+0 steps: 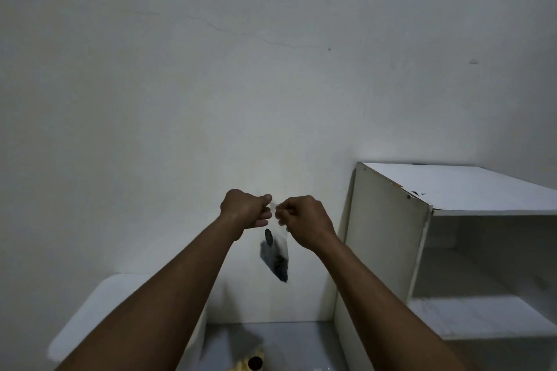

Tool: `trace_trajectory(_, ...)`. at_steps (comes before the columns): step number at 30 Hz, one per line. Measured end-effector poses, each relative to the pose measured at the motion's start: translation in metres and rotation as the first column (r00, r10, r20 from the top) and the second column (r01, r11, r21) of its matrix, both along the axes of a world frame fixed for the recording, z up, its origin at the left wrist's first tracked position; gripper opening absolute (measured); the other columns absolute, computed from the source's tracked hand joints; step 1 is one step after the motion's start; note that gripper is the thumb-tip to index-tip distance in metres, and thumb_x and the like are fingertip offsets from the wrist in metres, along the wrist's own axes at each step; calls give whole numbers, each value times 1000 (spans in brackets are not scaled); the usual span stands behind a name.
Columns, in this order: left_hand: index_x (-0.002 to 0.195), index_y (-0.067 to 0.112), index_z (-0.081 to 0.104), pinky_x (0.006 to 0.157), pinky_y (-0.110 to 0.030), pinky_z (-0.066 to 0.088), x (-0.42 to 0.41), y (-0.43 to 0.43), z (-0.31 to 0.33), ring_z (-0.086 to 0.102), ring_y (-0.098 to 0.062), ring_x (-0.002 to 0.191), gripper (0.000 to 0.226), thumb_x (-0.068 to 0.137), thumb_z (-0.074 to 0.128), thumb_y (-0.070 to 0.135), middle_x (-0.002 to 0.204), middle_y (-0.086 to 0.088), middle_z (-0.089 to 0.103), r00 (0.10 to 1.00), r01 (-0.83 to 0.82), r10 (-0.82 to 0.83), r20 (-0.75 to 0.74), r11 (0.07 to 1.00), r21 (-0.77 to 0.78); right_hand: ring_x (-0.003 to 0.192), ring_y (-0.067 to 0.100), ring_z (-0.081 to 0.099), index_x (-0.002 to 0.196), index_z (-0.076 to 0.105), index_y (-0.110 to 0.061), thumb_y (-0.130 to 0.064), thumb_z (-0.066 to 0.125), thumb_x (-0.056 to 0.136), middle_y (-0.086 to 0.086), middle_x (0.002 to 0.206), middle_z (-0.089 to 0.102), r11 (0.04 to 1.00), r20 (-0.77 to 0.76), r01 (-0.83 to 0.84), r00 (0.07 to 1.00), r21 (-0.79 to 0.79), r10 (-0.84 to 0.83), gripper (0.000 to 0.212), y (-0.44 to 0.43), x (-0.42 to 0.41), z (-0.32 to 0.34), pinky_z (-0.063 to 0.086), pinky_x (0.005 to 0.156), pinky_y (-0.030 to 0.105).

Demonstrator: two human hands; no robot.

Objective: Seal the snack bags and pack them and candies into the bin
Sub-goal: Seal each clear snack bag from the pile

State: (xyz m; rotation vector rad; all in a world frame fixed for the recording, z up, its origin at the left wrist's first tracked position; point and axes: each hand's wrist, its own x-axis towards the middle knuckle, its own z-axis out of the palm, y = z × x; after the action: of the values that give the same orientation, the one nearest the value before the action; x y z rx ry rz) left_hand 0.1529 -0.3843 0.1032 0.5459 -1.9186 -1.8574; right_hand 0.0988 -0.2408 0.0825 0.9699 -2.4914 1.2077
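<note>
Fingers [264, 216] of the left hand [242, 211] curl in with the thumb on top, pinching one end of the mouth of the bag [274, 250]. The right hand [304, 221] pinches the other end the same way, with the fingertips of the two hands almost meeting. So close a two-handed pinch suits pressing a strip shut, so I judge this to be the sealing step (whether the strip has closed is too small to tell). Both arms hold the bag up in the air before the wall [211, 69], probably so the dark snack [278, 268] sits low, clear of the mouth. It hangs just below the fingertips, touching nothing else. The white bin [99, 304] sits lower left, well apart. A shelf [388, 235] stands to the right, and a yellow thing [244, 366] lies at the lower edge, cut off.
</note>
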Motion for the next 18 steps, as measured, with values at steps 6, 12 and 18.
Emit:
trace_trajectory(6,94,-12,68,66,-34,63,-1,-1,-3,73,-26,74,19,85,68,5,86,-22,71,999,25,-28,29,996,91,74,11,67,95,75,-20,-18,57,93,-5,81,75,999,-85,10,996,44,-6,18,3,4,-7,52,71,26)
trace_trajectory(12,96,-12,67,66,-33,63,-5,-3,-4,76,-28,81,16,86,64,0,92,-25,74,997,61,-65,36,991,122,68,9,66,94,76,-21,-21,58,93,-6,79,75,999,-91,3,996,37,1,17,6,2,-10,49,65,23)
trace_trajectory(18,92,-14,70,68,-30,62,-1,-7,-2,75,-25,75,15,83,65,-2,84,-21,75,991,123,-123,47,992,4,71,14,74,83,75,-12,-45,67,88,2,76,76,972,281,-62,951,-226,126,35,2,3,-3,62,72,31)
